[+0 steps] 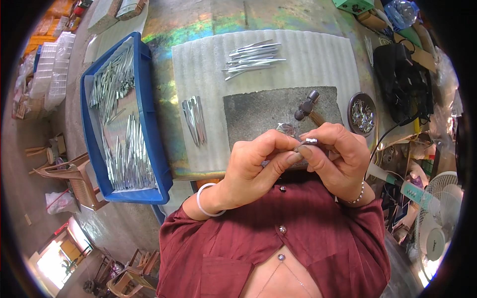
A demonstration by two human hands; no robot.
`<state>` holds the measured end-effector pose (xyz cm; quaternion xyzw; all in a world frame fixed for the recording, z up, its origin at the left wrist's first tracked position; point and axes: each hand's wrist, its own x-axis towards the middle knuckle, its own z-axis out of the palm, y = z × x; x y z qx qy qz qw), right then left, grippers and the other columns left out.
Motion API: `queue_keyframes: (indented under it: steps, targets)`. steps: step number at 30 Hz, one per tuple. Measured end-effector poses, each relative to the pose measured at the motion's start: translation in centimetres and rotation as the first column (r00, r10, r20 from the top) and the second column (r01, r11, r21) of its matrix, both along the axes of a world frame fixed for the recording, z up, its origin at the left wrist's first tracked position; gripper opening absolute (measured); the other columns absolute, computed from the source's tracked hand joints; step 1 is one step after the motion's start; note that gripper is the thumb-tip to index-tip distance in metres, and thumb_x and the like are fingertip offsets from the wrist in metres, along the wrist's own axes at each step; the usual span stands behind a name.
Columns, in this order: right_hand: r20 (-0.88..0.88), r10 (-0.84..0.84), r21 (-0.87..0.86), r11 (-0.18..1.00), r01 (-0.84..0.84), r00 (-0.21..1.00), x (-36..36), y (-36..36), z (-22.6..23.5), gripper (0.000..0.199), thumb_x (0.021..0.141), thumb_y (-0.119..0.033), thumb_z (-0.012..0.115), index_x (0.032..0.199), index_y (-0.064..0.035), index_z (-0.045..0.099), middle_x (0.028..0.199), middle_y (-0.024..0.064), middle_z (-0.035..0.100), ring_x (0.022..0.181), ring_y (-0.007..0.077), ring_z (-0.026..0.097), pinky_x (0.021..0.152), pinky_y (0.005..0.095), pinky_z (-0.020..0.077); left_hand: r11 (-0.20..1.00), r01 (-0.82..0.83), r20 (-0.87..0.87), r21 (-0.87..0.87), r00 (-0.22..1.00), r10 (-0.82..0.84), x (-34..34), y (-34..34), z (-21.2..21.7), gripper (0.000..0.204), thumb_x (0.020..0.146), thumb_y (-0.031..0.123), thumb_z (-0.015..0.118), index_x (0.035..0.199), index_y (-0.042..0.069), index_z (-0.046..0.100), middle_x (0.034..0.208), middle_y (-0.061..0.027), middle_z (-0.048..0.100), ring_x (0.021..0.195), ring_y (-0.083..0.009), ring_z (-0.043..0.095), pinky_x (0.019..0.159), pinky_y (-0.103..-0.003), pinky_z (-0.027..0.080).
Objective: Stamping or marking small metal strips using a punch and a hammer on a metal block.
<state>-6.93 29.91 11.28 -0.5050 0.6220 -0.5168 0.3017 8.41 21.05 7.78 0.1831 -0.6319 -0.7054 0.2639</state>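
My left hand [263, 161] and my right hand [338, 156] meet in front of my chest, thumbs and forefingers pinched. Between them they grip a small silver metal piece [311, 141] with a ridged end; fingers cover much of it. Just beyond my right hand lies a hammer [307, 105], its wooden handle pointing toward me and partly hidden by that hand. The hammer rests on a dark grey slab [256, 114]. Some small shiny thing [285, 129] shows behind my fingertips, too covered to name.
White foam sheet [208, 64] lies under the slab, bearing silver strips [254, 58] and a smaller bundle [194, 120]. A blue tray [161, 164] of similar strips stands left. On the right are a round dish [352, 126] of small metal bits, a black bag [402, 79] and a fan [437, 223].
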Motion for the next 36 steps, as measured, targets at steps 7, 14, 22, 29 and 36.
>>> queue_keyframes:
  steps: [7,14,22,29,36]
  targets:
    - [-0.016,0.021,-0.02,1.0,-0.021,1.0,-0.1,-0.3,0.0,0.015,0.078,-0.002,0.071,0.089,0.0014,0.062,0.073,0.0085,0.063,0.059,0.0129,0.06,0.052,0.0232,0.0467,1.0,0.0,-0.023,-0.005,1.0,0.0,0.1,-0.2,-0.1,0.011,0.088,0.002,0.062,0.097,-0.001,0.058,0.079,-0.0092,0.067,0.072,-0.0124,0.066,0.063,-0.023,0.051]
    - [0.055,0.072,0.051,0.996,-0.075,0.996,-0.3,-0.3,-0.1,0.011,0.082,-0.003,0.068,0.088,0.0024,0.06,0.071,0.0064,0.063,0.059,0.0093,0.061,0.05,0.0211,0.0464,0.988,0.103,-0.009,0.115,0.995,-0.102,0.5,-0.1,-0.2,0.012,0.091,0.0,0.056,0.101,-0.005,0.055,0.083,-0.008,0.065,0.078,-0.009,0.061,0.07,-0.021,0.05]
    - [0.585,-0.097,0.249,0.966,-0.064,0.805,-1.2,-1.6,-2.9,0.016,0.088,-0.009,0.062,0.075,-0.0042,0.055,0.058,-0.0012,0.053,0.042,0.0011,0.042,0.037,0.016,0.029,0.837,0.138,0.118,0.53,0.965,-0.233,-1.1,-1.9,0.1,0.014,0.092,0.01,0.057,0.093,-0.004,0.055,0.081,-0.0104,0.065,0.072,-0.014,0.065,0.062,-0.024,0.054]
    - [0.769,-0.187,0.312,0.944,-0.104,0.611,-2.3,-1.9,-4.5,0.019,0.088,-0.014,0.061,0.071,-0.0073,0.053,0.057,-0.0017,0.05,0.037,0.0023,0.037,0.034,0.0167,0.0276,0.863,0.197,0.221,0.466,0.918,-0.33,-2.0,-3.2,0.4,0.019,0.088,0.017,0.065,0.093,0.0,0.058,0.071,-0.001,0.062,0.058,-0.0038,0.058,0.048,-0.017,0.045]
    - [0.796,-0.228,0.331,0.939,-0.088,0.56,-2.3,-0.9,-4.8,0.02,0.089,-0.014,0.06,0.072,-0.008,0.053,0.06,-0.0026,0.051,0.037,0.0009,0.035,0.033,0.0161,0.0276,0.839,0.217,0.243,0.499,0.894,-0.376,-2.5,-2.8,0.3,0.019,0.087,0.016,0.067,0.091,0.001,0.056,0.066,-0.0006,0.06,0.051,-0.0052,0.057,0.042,-0.017,0.044]
